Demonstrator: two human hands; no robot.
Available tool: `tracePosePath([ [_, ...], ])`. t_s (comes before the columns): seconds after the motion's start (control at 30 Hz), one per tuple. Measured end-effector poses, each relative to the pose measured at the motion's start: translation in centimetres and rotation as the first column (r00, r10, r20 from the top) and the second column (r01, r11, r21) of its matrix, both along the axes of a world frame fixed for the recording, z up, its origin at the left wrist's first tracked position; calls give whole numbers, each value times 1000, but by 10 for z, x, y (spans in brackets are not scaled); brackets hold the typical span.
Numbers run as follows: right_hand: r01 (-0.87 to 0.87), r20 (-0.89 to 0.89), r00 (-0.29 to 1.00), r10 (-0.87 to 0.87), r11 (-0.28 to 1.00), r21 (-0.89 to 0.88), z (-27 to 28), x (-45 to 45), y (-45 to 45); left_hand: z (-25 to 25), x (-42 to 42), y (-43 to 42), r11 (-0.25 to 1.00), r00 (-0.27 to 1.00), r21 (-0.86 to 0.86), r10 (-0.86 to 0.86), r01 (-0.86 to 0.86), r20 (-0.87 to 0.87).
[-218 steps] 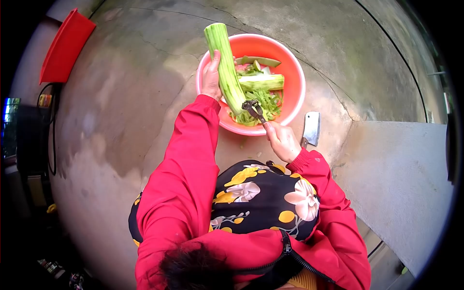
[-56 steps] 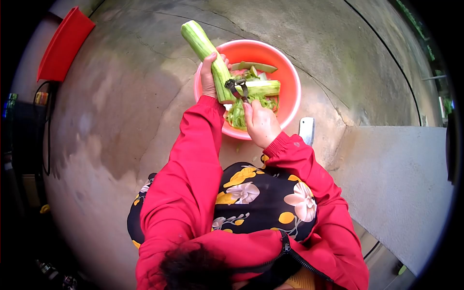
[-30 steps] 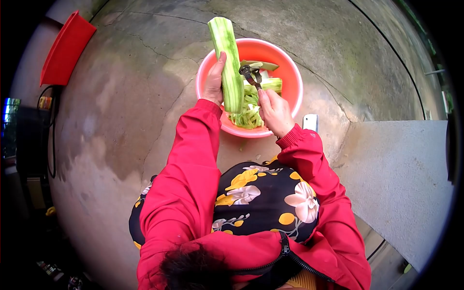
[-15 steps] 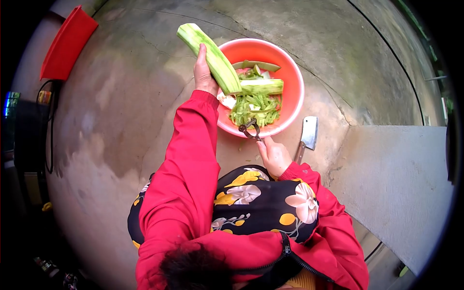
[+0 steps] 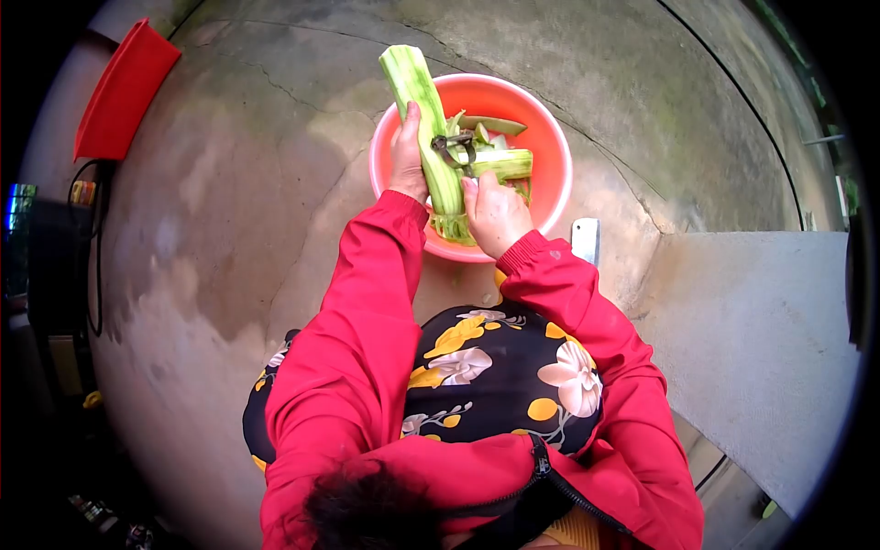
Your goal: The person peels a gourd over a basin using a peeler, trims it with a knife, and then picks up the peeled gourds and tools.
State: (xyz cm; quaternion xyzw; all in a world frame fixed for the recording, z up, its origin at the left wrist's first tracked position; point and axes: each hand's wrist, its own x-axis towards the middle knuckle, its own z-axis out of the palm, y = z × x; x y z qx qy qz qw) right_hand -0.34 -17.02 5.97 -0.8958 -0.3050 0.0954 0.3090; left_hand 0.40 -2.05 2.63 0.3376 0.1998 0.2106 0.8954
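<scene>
My left hand [image 5: 409, 163] grips a long, pale green peeled gourd [image 5: 415, 84] from its left side, holding it tilted over the red-orange basin [image 5: 561, 151]. A dark metal peeler [image 5: 470, 154] is held in my right hand [image 5: 500, 218], its head against the gourd's right side. In the basin lie a shorter piece of gourd [image 5: 510, 164] and a curved strip of rind [image 5: 500, 125]. Green peelings [image 5: 449, 227] show below the gourd's lower end. My right hand hides part of the basin's contents.
On the floor right of the basin lies a cleaver [image 5: 587, 240], its handle hidden behind my sleeve. A grey slab [image 5: 752, 321] extends at the right. At the far upper left is a red plastic container [image 5: 126, 92]. A dark cable [image 5: 747, 101] crosses the floor.
My right hand has moved up with the peeler from the basin's near rim to the gourd. My left hand has shifted right, bringing the gourd more upright over the basin.
</scene>
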Motion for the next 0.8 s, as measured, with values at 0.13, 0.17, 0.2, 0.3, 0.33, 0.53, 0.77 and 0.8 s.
tracePosePath([
  [0.13, -145, -173, 974, 145, 989, 13, -15, -41, -64, -14, -1, 31, 993, 987, -44, 103, -109, -126],
  [0.17, -108, -269, 955, 127, 991, 85, -15, -43, -71, -11, -3, 35, 993, 985, -45, 106, -113, -135],
  [0.2, -93, -245, 963, 116, 990, 101, -15, -39, -74, -8, -5, 37, 998, 992, 4, 59, -59, -115],
  [0.3, -13, -214, 975, 55, 981, 192, 12, -4, -47, 7, -3, 24, 990, 992, 130, -39, 55, -117],
  [0.33, 8, -153, 988, 24, 978, 210, 16, 9, -34, 15, -3, 12, 989, 991, 110, -85, 96, -99],
  [0.53, 83, -4, 997, -83, 995, 58, 13, 20, 17, 14, 1, -13, 979, 995, 176, -95, 101, -39],
  [0.77, -128, -204, 969, 138, 990, 60, -23, -43, -67, -8, -5, 32, 983, 991, 183, 34, -10, -132],
  [0.8, -87, -294, 949, 110, 992, 91, -21, -40, -75, -5, -5, 37, 988, 991, 156, 17, 4, -135],
])
